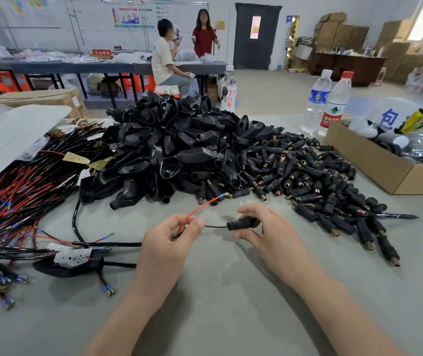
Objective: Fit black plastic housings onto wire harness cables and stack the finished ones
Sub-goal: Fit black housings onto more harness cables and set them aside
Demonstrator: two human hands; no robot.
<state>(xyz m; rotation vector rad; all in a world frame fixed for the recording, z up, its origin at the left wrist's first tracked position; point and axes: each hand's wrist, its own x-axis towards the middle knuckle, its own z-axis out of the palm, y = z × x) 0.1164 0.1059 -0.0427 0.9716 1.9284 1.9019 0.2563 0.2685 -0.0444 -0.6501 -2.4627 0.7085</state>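
Item held: black lead (215, 226) and red lead (200, 209), both pinched in our left hand (171, 240); small black housing (241, 223), at the lead's 3 o'clock end, gripped by our right hand (264, 227). Risk, as we judge: pushed off-axis, the thin lead buckles or slips out. Container: cardboard box (369, 160), 2 o'clock, holding pale rounded pieces (362, 129) and a yellow packet (415, 121).

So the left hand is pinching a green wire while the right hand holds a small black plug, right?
Not quite. The head view shows the wire pinched by the left hand is red, not green. The right hand does hold a small black plug.
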